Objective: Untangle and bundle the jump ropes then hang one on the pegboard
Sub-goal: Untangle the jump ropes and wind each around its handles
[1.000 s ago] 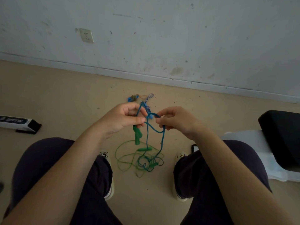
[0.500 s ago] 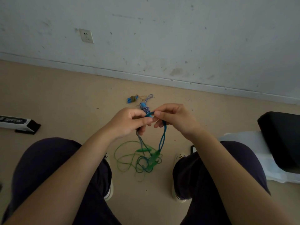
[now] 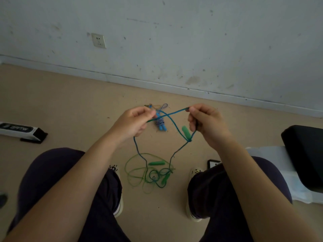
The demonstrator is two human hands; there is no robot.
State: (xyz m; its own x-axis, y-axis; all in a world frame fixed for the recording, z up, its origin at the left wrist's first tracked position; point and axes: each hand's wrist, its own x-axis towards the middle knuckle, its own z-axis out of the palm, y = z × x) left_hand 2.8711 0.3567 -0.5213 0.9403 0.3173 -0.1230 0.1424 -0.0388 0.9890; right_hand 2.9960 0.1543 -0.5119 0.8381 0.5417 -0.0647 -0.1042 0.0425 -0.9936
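My left hand [image 3: 133, 122] and my right hand [image 3: 205, 124] each pinch the blue jump rope [image 3: 172, 119], stretching a crossed length of it between them. A green handle [image 3: 186, 132] hangs just below my right hand. From both hands the blue rope drops to the floor and runs into a tangle with the green jump rope [image 3: 138, 173]; another green handle [image 3: 156, 163] lies on that pile. A bundled blue-and-white rope [image 3: 160, 123] lies on the floor behind my hands.
My knees and shoes frame the tangle on the beige floor. A black and white box [image 3: 19, 130] lies at the left. A black cushion [image 3: 304, 154] on white sheeting sits at the right, a phone [image 3: 213, 163] near my right shoe. The wall has a socket [image 3: 98, 40].
My hands were close together; they have pulled apart sideways, stretching the blue rope into a crossed span. The green handle now hangs under my right hand.
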